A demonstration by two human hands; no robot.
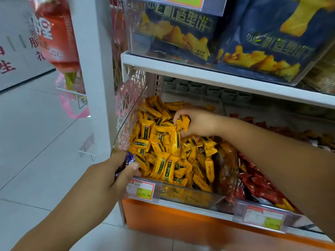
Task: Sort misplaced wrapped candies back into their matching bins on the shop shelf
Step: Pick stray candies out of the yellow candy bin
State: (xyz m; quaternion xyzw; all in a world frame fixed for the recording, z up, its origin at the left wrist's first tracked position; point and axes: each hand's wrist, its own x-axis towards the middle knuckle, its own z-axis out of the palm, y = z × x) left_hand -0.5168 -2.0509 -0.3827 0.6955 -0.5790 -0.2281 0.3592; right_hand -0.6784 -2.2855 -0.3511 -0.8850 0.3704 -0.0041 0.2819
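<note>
The yellow-candy bin (192, 195) is open on top, with a gap for reaching in between its heap and the shelf board (208, 75) above it, widest at the bin's front lip. The bin's tall clear left wall (126, 115) closes that side, and the left hand (108, 176), pinching a purple candy (129, 159), fills its front-left corner. The right hand (199, 124), gripping a yellow candy (183, 122), crosses the bin's right half toward the back.

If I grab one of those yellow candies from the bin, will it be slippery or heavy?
Probably light: the right hand holds some yellow candies with just curled fingers. The wrappers look glossy, so likely a bit slippery and crinkly. Their flat, pillow-like shape suggests they would slide off the heap in the clear bin rather than roll.
</note>
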